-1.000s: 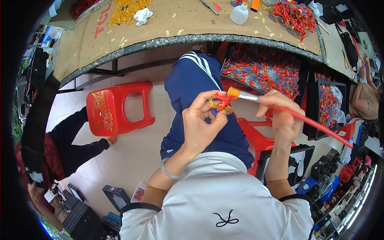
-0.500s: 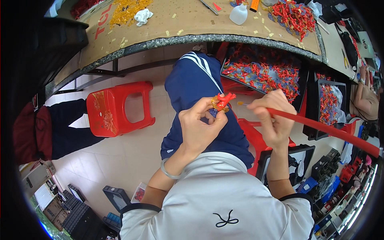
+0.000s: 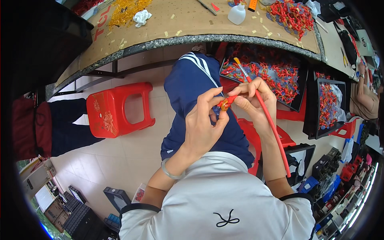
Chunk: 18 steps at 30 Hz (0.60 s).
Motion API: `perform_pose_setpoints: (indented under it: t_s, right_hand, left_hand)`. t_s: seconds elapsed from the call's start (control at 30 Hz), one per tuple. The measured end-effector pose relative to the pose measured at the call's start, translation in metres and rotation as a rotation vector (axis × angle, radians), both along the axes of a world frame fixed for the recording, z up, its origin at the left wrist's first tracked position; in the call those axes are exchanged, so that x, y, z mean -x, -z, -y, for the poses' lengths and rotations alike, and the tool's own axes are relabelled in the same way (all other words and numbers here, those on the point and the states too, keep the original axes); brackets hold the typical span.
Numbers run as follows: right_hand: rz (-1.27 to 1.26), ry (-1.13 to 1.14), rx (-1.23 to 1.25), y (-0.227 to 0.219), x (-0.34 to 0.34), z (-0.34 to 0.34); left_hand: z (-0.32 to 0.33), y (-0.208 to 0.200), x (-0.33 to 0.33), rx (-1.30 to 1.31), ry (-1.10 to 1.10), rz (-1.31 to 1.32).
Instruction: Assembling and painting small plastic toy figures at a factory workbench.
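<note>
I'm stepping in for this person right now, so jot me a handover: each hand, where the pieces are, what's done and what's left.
Left hand: pinches the small red-and-orange piece over the lap.
Right hand: grip shut on the long red-handled paintbrush, bristles pointing up and away, off the piece.
Stock: red pieces fill the black trays at right; another pile lies on the brown cardboard-topped table.
Done: piece in hand.
Left: can't tell how much paint it has.

A small red-orange piece [image 3: 225,103] sits mid-scene; a long red-handled brush [image 3: 267,119] slants beside it, bristles pointing far-left.
</note>
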State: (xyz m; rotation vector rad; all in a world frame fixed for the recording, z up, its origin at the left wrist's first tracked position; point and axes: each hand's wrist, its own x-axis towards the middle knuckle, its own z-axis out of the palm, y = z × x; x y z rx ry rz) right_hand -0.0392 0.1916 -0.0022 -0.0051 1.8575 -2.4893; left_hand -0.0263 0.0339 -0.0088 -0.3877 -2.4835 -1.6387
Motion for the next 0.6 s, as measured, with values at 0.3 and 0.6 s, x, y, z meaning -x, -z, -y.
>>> perform_pose_setpoints:
  t_s: [0.3,0.6]
  right_hand:
    - [-0.143,0.079,0.086,0.013,0.005,-0.007]
    - [-0.139,0.048,0.036,0.014,0.004,-0.007]
  left_hand:
    - [0.001,0.002,0.007,-0.753,0.173,0.462]
    - [0.009,0.007,0.011,-0.943,0.421,0.755]
